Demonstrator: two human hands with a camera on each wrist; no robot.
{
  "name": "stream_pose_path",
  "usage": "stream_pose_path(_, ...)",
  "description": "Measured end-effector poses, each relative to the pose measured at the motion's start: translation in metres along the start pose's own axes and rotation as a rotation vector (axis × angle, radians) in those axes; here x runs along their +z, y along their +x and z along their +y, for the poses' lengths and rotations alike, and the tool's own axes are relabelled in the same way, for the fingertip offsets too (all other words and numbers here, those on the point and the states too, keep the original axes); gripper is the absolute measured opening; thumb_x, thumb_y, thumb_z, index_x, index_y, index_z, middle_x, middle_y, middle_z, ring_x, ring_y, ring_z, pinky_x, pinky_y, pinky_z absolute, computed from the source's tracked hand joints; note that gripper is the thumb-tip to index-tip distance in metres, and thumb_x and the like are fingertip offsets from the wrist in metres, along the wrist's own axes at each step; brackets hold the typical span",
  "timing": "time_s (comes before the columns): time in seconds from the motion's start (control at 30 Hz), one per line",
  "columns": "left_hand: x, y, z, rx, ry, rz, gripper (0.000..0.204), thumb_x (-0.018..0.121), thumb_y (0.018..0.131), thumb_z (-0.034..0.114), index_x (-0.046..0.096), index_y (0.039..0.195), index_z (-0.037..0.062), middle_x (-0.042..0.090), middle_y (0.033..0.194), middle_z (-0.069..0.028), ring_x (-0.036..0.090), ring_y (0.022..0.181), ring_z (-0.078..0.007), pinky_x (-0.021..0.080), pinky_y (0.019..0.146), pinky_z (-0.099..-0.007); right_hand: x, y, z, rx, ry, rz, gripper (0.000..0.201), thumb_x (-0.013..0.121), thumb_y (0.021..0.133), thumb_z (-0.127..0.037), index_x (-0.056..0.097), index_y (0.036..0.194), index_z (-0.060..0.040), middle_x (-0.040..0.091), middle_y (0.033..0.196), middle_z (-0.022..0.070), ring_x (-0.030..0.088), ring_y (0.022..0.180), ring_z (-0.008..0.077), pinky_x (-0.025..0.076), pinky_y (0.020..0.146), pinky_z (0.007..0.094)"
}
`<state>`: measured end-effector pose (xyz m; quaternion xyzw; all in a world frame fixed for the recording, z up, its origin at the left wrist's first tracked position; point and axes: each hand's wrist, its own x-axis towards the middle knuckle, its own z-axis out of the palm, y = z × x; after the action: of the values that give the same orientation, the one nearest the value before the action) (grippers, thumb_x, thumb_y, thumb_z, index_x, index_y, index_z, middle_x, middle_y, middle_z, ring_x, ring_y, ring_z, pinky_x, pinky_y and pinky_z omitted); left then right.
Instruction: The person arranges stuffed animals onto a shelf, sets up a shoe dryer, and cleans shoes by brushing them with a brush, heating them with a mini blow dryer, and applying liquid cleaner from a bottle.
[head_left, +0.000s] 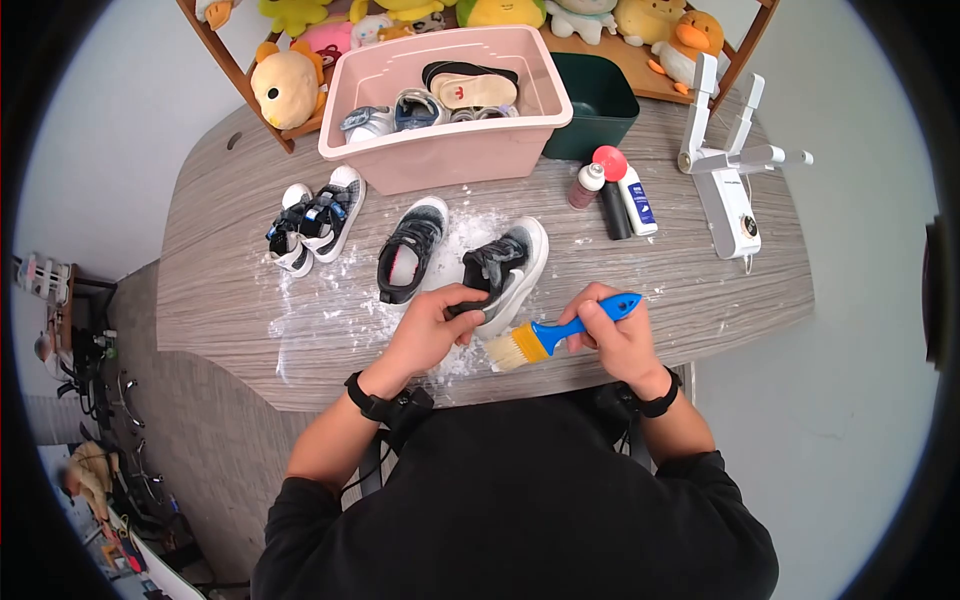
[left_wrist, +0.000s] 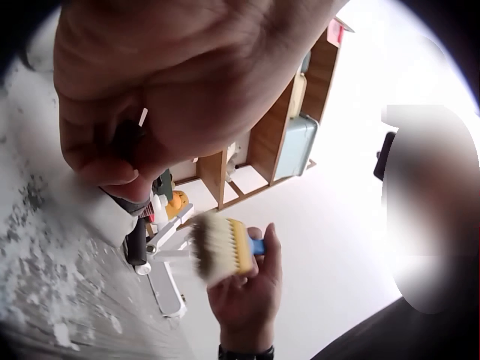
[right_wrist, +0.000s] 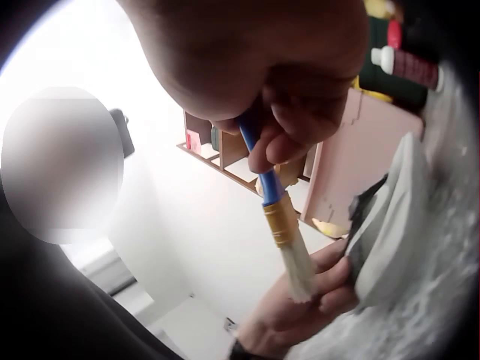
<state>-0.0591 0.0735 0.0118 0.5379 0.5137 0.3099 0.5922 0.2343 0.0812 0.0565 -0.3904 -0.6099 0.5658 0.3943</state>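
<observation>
My left hand (head_left: 425,330) pinches the heel collar of a black and white sneaker (head_left: 521,282), its toe pointing away from me. In my right hand (head_left: 622,345) is a flat paintbrush (head_left: 532,343) with a blue handle, yellow band and pale bristles. The bristles are beside the heel end of the sole, close to the table's front edge. From the right wrist view, the brush (right_wrist: 280,222) hangs down in front of the left hand (right_wrist: 300,304) and the white sole (right_wrist: 397,225). The matching sneaker (head_left: 412,250) lies just to the left.
White flaky residue (head_left: 462,240) covers the wooden table (head_left: 700,310). A smaller pair of shoes (head_left: 318,218) lies left. Behind are a pink bin (head_left: 440,160) of shoes and a dark green bin (head_left: 590,125). Bottles (head_left: 640,205) and a white rack device (head_left: 733,215) stand right.
</observation>
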Motion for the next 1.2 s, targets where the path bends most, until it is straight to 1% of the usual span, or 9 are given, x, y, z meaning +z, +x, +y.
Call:
stream_pose_path(0.07,0.0,0.002,-0.003,-0.073,-0.131,-0.012,0.026,0.072,0.104,0.005,0.073,0.129,-0.0038,0.069,0.098,-0.0061,0.062,0.072,-0.0092,0.052,0.069,-0.0268,-0.001,0.002,0.004,0.076,0.177,-0.045,0.013,0.066,0.108,-0.01,0.074,0.106,0.0005,0.072,0.08,0.0044,0.07,0.075,0.0129,0.053,0.068,0.0279)
stream_pose_path(0.23,0.0,0.002,-0.005,-0.139,-0.616,-0.022,0.037,0.068,0.108,0.008,0.063,0.141,-0.0069,0.067,0.095,-0.0048,0.058,0.073,-0.0104,0.046,0.066,-0.0258,-0.004,0.017,0.01,-0.421,-0.448,0.601,0.014,0.065,0.108,-0.01,0.074,0.106,-0.0003,0.072,0.08,0.0065,0.068,0.074,0.0107,0.051,0.067,0.0264)
stream_pose_path(0.4,0.0,0.007,-0.015,-0.059,-0.977,-0.194,0.027,0.058,0.113,0.012,0.062,0.135,-0.0048,0.064,0.098,-0.0042,0.048,0.071,-0.0093,0.04,0.066,-0.0269,0.003,-0.011,-0.005,-0.004,0.18,0.048,0.019,0.06,0.112,-0.015,0.072,0.108,0.0,0.072,0.085,0.0036,0.061,0.069,0.0086,0.046,0.064,0.0246)
stream_pose_path(0.53,-0.002,0.007,-0.021,0.041,-1.167,-0.312,0.028,0.049,0.117,0.021,0.061,0.127,-0.0026,0.066,0.104,-0.0057,0.04,0.064,-0.0085,0.036,0.064,-0.0274,0.011,-0.007,-0.004,-0.124,0.23,0.054,0.023,0.06,0.112,-0.019,0.072,0.105,-0.0007,0.071,0.083,0.0031,0.058,0.068,0.0072,0.046,0.063,0.0245)
stream_pose_path(0.6,-0.001,0.004,-0.016,0.017,-1.167,-0.304,0.031,0.048,0.117,0.024,0.061,0.127,-0.0021,0.067,0.103,-0.0059,0.039,0.062,-0.0081,0.035,0.063,-0.0268,0.011,0.007,-0.002,-0.207,0.133,0.388,0.028,0.057,0.114,-0.02,0.066,0.101,0.0029,0.068,0.083,0.0107,0.06,0.067,0.0118,0.045,0.059,0.0277)
stream_pose_path(0.77,-0.009,0.003,-0.025,0.021,-1.193,-0.269,0.035,0.045,0.118,0.029,0.061,0.127,-0.0008,0.069,0.098,-0.0052,0.035,0.054,-0.0069,0.034,0.059,-0.025,-0.005,-0.005,-0.011,-0.076,-0.157,0.286,0.027,0.06,0.112,-0.019,0.072,0.098,0.0002,0.069,0.077,0.0048,0.059,0.065,0.0084,0.045,0.06,0.026)
stream_pose_path(0.83,-0.01,0.002,-0.019,0.0,-1.182,-0.258,0.034,0.045,0.118,0.028,0.062,0.126,-0.0002,0.069,0.094,-0.0043,0.035,0.052,-0.0066,0.032,0.056,-0.0239,0.009,-0.001,-0.014,-0.45,-0.131,0.496,0.026,0.062,0.111,-0.016,0.072,0.094,0.0005,0.069,0.077,0.005,0.061,0.064,0.0094,0.046,0.06,0.0261)
stream_pose_path(0.93,-0.001,-0.001,-0.005,-0.066,-1.232,-0.164,0.019,0.05,0.109,0.009,0.064,0.118,-0.0004,0.066,0.084,-0.0055,0.038,0.046,-0.0073,0.031,0.047,-0.0224,0.004,-0.002,-0.028,-0.351,-0.329,0.279,0.021,0.062,0.11,-0.012,0.072,0.097,0.0013,0.07,0.078,0.0072,0.065,0.067,0.0113,0.05,0.063,0.0268)
stream_pose_path(1.2,-0.011,0.003,-0.027,-0.058,-1.256,-0.204,0.024,0.05,0.105,0.005,0.063,0.124,-0.0051,0.071,0.095,-0.0115,0.038,0.044,-0.0066,0.03,0.041,-0.0212,0.0,0.003,-0.036,-0.34,-0.284,0.226,0.015,0.068,0.106,-0.011,0.074,0.098,0.0005,0.071,0.08,0.0089,0.066,0.067,0.0141,0.051,0.063,0.0278)
